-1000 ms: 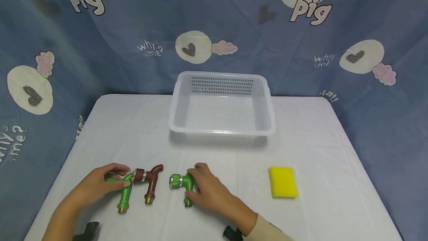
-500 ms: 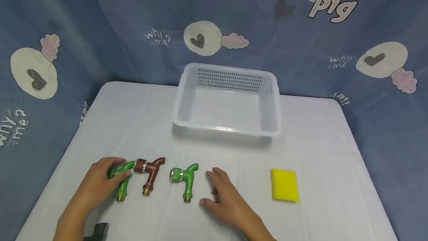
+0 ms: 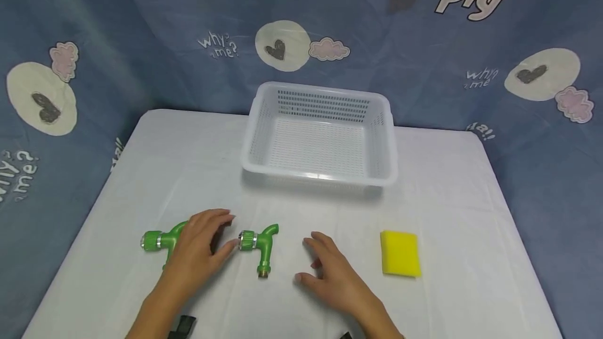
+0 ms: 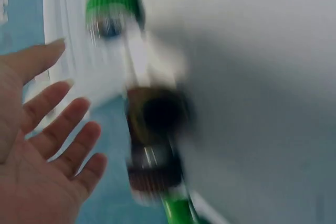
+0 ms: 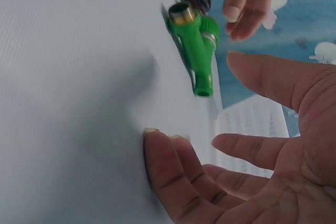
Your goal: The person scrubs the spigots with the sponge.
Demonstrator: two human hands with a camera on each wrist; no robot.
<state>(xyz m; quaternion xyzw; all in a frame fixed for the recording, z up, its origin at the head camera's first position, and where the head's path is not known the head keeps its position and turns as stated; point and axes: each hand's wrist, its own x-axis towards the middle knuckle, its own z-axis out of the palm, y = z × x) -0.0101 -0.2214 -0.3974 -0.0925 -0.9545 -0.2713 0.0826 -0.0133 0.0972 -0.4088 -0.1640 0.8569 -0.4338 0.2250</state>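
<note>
Three taps lie in a row on the white tablecloth. My left hand (image 3: 200,245) is above the middle one, a brown tap (image 4: 153,174), and hides it in the head view. Its fingers are spread and hold nothing; the left wrist view shows the brown tap blurred beside them. To the left lies a green tap (image 3: 162,240), partly covered by that hand. Another green tap (image 3: 265,250) lies just past the left fingertips, spout pointing away. My right hand (image 3: 335,275) hovers to the right of this tap, fingers loosely bent and apart from it.
A white perforated plastic basket (image 3: 319,176) stands at the back of the table. A yellow sponge (image 3: 400,253) lies to the right. Dark pieces show at the wrists, one of them a black block (image 3: 183,324) at the left wrist. Patterned blue cloth (image 3: 188,82) hangs behind.
My right hand has let go of the right green tap and drawn back to the right. My left hand has left the left green tap and moved right, over the brown one.
</note>
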